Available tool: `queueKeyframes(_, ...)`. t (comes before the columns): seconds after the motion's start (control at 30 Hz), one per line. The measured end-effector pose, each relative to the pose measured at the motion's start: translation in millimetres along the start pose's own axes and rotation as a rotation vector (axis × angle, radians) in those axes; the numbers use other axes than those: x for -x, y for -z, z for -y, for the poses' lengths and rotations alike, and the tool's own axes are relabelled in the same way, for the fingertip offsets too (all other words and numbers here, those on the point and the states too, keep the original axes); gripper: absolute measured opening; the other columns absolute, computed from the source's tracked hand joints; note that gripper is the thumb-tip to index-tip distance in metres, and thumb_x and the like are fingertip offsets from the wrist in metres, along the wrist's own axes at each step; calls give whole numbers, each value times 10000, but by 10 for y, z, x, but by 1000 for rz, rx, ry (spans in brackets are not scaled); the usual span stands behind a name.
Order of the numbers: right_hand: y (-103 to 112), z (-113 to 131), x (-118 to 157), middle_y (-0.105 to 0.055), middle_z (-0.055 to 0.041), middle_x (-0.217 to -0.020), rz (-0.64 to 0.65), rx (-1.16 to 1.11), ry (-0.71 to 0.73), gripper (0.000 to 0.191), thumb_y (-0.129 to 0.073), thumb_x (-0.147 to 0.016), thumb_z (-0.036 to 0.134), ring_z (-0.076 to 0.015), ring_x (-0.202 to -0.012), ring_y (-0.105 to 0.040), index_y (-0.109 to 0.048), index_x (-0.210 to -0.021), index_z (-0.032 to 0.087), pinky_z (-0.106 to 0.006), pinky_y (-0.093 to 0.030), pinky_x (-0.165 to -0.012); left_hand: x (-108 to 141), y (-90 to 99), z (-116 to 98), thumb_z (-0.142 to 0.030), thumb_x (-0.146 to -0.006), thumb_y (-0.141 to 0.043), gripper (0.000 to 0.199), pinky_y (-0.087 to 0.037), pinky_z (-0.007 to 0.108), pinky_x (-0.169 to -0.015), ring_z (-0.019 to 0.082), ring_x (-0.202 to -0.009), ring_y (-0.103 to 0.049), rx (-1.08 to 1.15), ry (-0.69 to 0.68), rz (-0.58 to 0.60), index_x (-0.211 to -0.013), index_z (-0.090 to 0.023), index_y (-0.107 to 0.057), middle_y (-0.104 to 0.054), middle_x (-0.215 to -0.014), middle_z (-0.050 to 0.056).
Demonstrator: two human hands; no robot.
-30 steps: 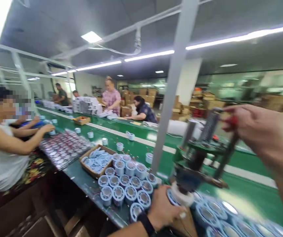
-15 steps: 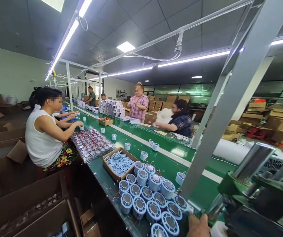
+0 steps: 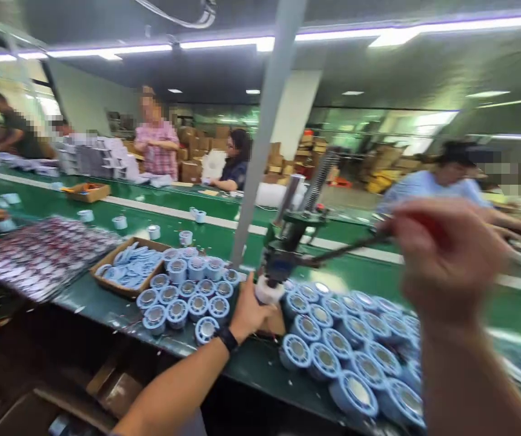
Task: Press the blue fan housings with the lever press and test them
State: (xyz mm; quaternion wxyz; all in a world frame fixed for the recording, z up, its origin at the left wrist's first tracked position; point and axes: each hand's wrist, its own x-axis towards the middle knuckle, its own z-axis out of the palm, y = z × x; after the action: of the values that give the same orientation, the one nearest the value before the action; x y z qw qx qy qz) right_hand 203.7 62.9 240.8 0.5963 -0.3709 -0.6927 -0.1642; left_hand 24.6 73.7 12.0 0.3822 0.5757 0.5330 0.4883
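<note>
My left hand [image 3: 249, 309], with a dark band at the wrist, is wrapped round a whitish round part [image 3: 269, 290] beneath the head of a hand press [image 3: 288, 248]. Raised at the right, my right hand [image 3: 446, 248] is closed round the end of the press lever [image 3: 355, 245]; motion smears it. Light-blue round housings with silver discs stand in two groups, one left of the press [image 3: 177, 312] and one right of it [image 3: 355, 393].
A cardboard tray [image 3: 99, 275] of blue rings and a sheet of small parts [image 3: 42, 254] lie to the left. Behind runs a green conveyor [image 3: 169, 212] carrying several blue parts. A grey post [image 3: 265, 133] rises behind the press. Several people sit or stand around the line.
The view has swung right, bringing the press to the middle. Both hands now show fully, the left at the whitish part under the press, the right on its lever.
</note>
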Motion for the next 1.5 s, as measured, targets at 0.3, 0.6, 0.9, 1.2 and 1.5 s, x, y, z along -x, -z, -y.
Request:
queueKeyframes(0.3,-564,-532,-751,-631,-32,-814,127,83,-71,166,-437,-927,148,-128,-801,-616,-597,-883,147,-265,-448,-795,478,231,-50,-94,-730,-701,659,-403,479,-1119,297,-1249,-552,-188,-67,72,-1356,-189,-520,-616,-1289,114)
queueKeyframes(0.6,-191,-219,-538,-508,-116,-1416,291,222,-169,428,-437,-984,205,-130,-1337,-429,-486,-1369,26,-306,-298,-1125,1197,413,291,-81,-846,-596,572,-460,547,-1096,356,-1343,-465,-892,-356,141,-1407,-153,-512,-531,-1429,136)
queueKeyframes(0.9,-324,572,2435,-603,-93,-1258,417,-72,-213,339,-503,-967,270,-212,-1170,-596,-528,-1301,215,-371,-552,-939,1215,999,512,-167,-968,-454,505,-450,588,-1088,346,-1471,-276,-938,-443,-110,-1468,-221,-413,-375,-1553,131)
queueKeyframes(1.2,-872,672,2898,-465,-126,-1430,835,-23,-167,713,-468,-835,32,-268,-1308,-482,-376,-1500,270,-478,-482,-1064,1358,938,771,-126,-977,-396,633,-507,510,-1077,281,-1425,-421,-744,-404,21,-1559,-305,-223,-390,-1568,116)
queueKeyframes(1.5,-950,682,2411,-506,-144,-1424,1318,-71,40,756,-732,-819,466,-345,-1123,-607,-418,-1486,302,-519,-503,-943,1124,1147,688,40,-830,-307,813,-447,414,-1151,208,-1452,-388,-637,-413,61,-1583,-232,-167,-396,-1575,97)
